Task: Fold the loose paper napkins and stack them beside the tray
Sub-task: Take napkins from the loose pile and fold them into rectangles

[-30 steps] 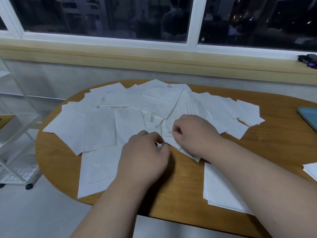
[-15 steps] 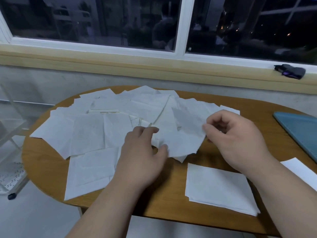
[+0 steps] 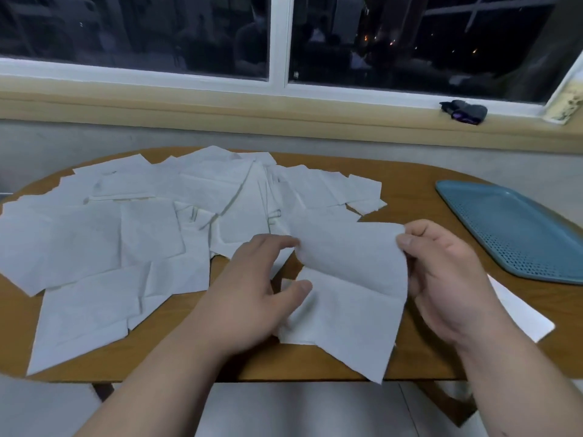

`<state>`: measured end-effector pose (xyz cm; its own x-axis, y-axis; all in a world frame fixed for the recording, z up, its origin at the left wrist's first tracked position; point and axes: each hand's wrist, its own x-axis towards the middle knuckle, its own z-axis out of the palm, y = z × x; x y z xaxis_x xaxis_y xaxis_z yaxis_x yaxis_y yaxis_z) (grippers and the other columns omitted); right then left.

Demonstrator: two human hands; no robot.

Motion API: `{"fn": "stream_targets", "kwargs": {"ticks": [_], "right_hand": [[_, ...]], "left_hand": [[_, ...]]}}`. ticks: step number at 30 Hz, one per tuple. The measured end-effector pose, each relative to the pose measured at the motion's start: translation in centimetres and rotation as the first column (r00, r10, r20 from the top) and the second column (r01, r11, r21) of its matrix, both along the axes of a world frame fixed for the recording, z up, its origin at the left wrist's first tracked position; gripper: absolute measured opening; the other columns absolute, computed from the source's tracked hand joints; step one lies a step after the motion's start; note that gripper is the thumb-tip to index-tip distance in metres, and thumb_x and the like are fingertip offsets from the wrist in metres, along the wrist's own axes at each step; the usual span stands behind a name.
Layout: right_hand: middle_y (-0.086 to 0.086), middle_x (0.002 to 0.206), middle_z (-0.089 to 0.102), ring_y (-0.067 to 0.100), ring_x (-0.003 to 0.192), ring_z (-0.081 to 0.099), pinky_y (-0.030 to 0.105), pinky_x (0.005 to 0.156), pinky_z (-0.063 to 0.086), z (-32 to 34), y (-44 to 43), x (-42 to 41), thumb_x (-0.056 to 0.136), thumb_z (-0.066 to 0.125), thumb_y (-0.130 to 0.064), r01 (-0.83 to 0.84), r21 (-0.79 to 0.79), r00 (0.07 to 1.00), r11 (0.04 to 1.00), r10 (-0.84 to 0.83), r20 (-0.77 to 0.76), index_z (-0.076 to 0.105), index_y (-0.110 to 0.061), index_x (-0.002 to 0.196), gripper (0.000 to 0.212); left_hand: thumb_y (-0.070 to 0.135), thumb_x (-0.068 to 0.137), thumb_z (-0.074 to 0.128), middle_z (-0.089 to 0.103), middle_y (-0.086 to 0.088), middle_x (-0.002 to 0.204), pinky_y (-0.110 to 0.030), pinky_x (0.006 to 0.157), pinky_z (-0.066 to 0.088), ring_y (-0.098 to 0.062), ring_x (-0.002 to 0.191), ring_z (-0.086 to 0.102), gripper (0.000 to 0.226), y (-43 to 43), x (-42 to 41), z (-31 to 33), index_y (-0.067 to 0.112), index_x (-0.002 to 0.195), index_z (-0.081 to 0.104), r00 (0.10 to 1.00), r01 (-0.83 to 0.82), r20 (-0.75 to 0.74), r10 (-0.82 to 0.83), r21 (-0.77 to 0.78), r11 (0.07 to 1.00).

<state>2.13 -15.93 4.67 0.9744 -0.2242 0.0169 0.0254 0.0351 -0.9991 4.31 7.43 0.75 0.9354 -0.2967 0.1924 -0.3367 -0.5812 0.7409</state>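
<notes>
Pinching the upper right corner of a white napkin (image 3: 350, 263) between the thumb and curled fingers of the right hand (image 3: 448, 272), holding that half raised in a loose curl just above the near table edge; clamping the paper's left edge lightly with the left hand (image 3: 252, 288), thumb on top, fingertips at the upper left corner. Judging by the sag and curl: thin, soft, almost weightless, easy to tear or crumple, so best taken at corners and edges with a light pinch, then pressed flat along the crease. Unclear: the flat lower sheet as this napkin's other half, or a separate one beneath. Left and far of the hands, spread over much of the wooden table (image 3: 419, 190), overlapping loose napkins (image 3: 142, 222), in places jutting past the near-left rim and liable to slide off. Far right, well apart from the hands, a blue perforated tray (image 3: 511, 228), with bare wood between for stacking; near right, partly behind the right wrist, another white sheet (image 3: 520, 313). Beyond, on the windowsill (image 3: 284, 111), a small dark object (image 3: 463, 111)
</notes>
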Motion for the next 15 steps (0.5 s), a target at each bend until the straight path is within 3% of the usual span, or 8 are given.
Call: {"fn": "stream_targets", "kwargs": {"ticks": [4,7,12,15], "right_hand": [[-0.001,0.067,0.065,0.008,0.054,0.054,0.021,0.045,0.042,-1.6,-1.0,1.2,0.100,0.055,-0.014,0.108,-0.132,0.990,0.985,-0.118,-0.071,0.067,-0.012,0.090,0.016],[-0.007,0.068,0.068,0.007,0.059,0.061,0.028,0.055,0.047,-2.0,-1.4,2.0,0.099,0.054,-0.019,0.159,-0.179,0.982,0.971,-0.173,-0.070,0.066,-0.019,0.094,0.013],[0.000,0.094,0.076,0.022,0.088,0.072,0.048,0.079,0.056,-2.0,-1.6,2.2,0.099,0.055,-0.020,0.164,-0.127,0.985,0.978,-0.169,-0.030,0.065,-0.026,0.102,0.013],[0.004,0.094,0.076,0.024,0.082,0.070,0.043,0.068,0.054,-1.5,-1.7,1.7,0.099,0.052,-0.011,0.125,-0.002,0.992,0.992,-0.125,0.021,0.063,-0.022,0.101,0.016]], "left_hand": [[0.050,0.087,0.062,0.040,0.035,0.127,-0.019,0.096,0.042,0.003,0.116,0.046,0.050,-0.8,-0.1,-0.6,0.048,0.134,0.045,0.998,0.021,0.065,-0.026,0.081,0.996],[0.049,0.088,0.062,0.040,0.037,0.125,-0.010,0.089,0.036,0.009,0.115,0.040,0.047,-1.3,0.0,-0.9,0.050,0.132,0.045,0.998,0.017,0.066,-0.025,0.128,0.992],[0.048,0.089,0.062,0.043,0.038,0.118,-0.008,0.090,0.033,0.010,0.113,0.039,0.048,-2.1,0.4,-1.2,0.045,0.134,0.047,0.998,0.007,0.058,-0.016,0.144,0.990],[0.051,0.089,0.061,0.045,0.043,0.114,-0.008,0.085,0.035,0.008,0.109,0.044,0.049,-2.7,0.4,-1.1,0.049,0.134,0.044,1.000,0.006,0.017,-0.008,0.098,0.995]]}}
